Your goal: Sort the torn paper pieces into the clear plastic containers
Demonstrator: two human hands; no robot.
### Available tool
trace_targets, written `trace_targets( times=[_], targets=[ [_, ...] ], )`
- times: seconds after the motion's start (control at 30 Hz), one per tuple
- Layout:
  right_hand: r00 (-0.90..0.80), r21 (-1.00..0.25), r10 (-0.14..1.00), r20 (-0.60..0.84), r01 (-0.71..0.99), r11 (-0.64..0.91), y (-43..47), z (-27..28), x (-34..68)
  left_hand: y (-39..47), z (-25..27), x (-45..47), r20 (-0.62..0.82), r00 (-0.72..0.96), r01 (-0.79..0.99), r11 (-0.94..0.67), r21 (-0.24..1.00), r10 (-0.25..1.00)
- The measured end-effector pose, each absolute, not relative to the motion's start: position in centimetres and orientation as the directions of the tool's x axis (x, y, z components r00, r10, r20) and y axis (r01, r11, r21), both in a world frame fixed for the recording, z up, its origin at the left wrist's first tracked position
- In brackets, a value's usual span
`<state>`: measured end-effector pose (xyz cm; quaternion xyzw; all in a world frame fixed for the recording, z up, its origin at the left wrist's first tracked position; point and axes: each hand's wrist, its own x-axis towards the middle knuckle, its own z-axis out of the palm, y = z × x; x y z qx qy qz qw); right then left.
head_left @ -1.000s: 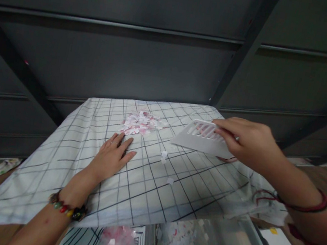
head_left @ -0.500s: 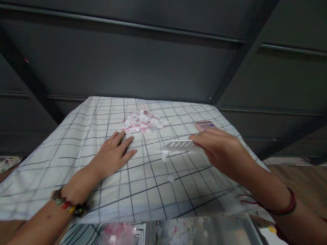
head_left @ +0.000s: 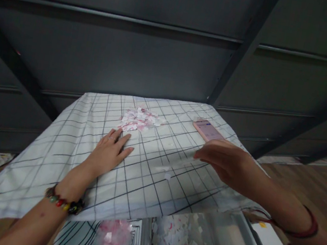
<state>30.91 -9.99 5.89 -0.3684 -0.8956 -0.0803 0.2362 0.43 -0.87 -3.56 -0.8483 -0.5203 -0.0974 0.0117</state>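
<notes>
My left hand lies flat on the checked white cloth, fingers spread, just in front of a pile of pink-and-white paper scraps. Over the right part of the cloth, my right hand is raised with its fingers pressed together. A white slotted piece at its fingertips is badly smeared and pale against the cloth, so its outline hardly shows. Below it, a small white paper slip shows blurred. Behind the right hand is a pink phone, partly covered by the fingers.
At the near edge stands a clear plastic box with many small paper pieces. To its left, a clear bag of pink scraps sits on a patterned surface. A dark panelled wall rises behind the cloth.
My right hand has moved right and slightly down, uncovering more of the phone. The white slotted piece, clear before, is now smeared. My left hand stays flat on the cloth.
</notes>
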Motion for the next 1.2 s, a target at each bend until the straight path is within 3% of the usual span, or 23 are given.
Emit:
trace_targets(
  times=[0.27,0.57,0.73,0.87,1.07,1.2],
  targets=[
    [-0.577,0.007,0.624,0.527,0.737,0.676,-10.7,6.1,30.9,-2.7,-2.9,0.2,0.107,0.52,0.833,-0.531,0.153,0.847],
    [-0.62,0.042,0.577,0.532,0.699,0.714,-13.4,6.9,31.8,-7.5,-2.3,-1.4,0.057,0.613,0.788,-0.615,0.04,0.788],
    [-0.647,0.056,0.555,0.523,0.676,0.735,-15.1,6.7,32.7,-8.5,-1.9,-2.2,0.022,0.67,0.742,-0.67,0.032,0.742],
    [-0.637,0.009,0.601,0.483,0.69,0.724,-15.9,6.9,33.5,-8.8,-1.9,-2.3,0.024,0.665,0.745,-0.666,0.042,0.746],
    [-0.532,0.173,0.671,0.516,0.832,0.527,-14.5,8.0,32.4,-8.9,-1.6,-2.0,0.027,0.658,0.749,-0.657,0.083,0.753],
    [-0.581,0.174,0.653,0.486,0.796,0.58,-13.9,7.9,31.2,-8.9,-1.3,-1.9,0.007,0.646,0.758,-0.643,0.11,0.763]
  ],
)
